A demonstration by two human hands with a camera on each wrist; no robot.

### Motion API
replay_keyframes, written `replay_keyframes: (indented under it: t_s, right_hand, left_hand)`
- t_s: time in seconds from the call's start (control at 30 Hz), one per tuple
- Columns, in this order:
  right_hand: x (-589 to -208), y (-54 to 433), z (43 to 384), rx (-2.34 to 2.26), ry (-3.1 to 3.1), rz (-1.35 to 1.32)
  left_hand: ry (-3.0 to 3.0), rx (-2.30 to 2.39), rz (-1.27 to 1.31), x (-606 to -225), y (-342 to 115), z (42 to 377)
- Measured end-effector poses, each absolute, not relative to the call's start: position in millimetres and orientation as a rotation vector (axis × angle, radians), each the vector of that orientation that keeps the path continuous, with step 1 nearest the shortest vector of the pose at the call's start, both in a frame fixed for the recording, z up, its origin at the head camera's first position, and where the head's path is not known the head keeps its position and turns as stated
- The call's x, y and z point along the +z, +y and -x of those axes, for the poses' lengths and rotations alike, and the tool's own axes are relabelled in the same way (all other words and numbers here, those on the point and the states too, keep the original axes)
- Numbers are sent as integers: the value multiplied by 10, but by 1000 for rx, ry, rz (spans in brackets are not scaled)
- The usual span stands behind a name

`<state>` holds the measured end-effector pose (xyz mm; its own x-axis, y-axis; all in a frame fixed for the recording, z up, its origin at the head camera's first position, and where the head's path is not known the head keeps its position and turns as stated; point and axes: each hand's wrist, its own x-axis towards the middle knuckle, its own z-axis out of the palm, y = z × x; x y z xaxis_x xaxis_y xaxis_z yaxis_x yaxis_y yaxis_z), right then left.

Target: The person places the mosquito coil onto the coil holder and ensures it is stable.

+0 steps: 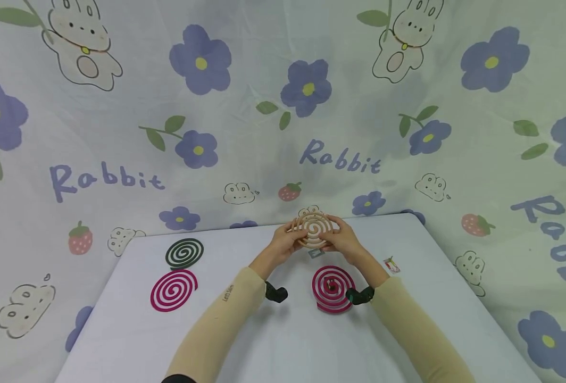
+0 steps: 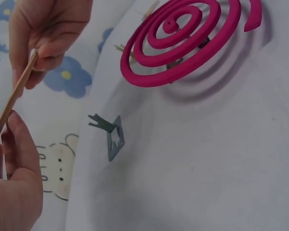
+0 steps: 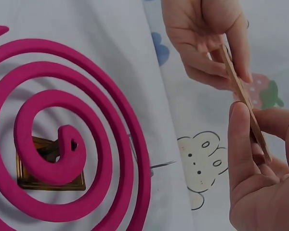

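Observation:
Both hands hold a tan mosquito coil (image 1: 314, 230) up above the far edge of the table. My left hand (image 1: 285, 242) pinches its left rim between thumb and fingers, while my right hand (image 1: 346, 240) grips the right rim the same way. Seen edge-on in the right wrist view, the coil (image 3: 240, 91) is thin and flat. Below the hands, a small grey metal stand (image 2: 116, 144) with an upright forked prong lies on the cloth. Nearer me, a pink mosquito coil (image 3: 104, 154) sits raised on a gold-coloured metal stand (image 3: 26, 168), its centre at the prong.
At the left of the white table (image 1: 244, 340) lie a dark green coil (image 1: 184, 252) and another pink coil (image 1: 173, 290), nearly touching. To the right is a small red-and-silver piece (image 1: 391, 265). A patterned cloth (image 1: 264, 133) hangs behind the table.

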<state>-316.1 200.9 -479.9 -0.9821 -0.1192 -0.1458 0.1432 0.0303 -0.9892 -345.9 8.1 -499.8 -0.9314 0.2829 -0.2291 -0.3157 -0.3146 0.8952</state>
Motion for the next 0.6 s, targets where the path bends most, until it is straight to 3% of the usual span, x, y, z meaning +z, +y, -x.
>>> replay_keyframes:
  t_s: [0.6]
  right_hand:
    - [-4999,2111,3167,-2022,2216,-146]
  left_hand:
    - [1603,2286,105,-5126,280,3388]
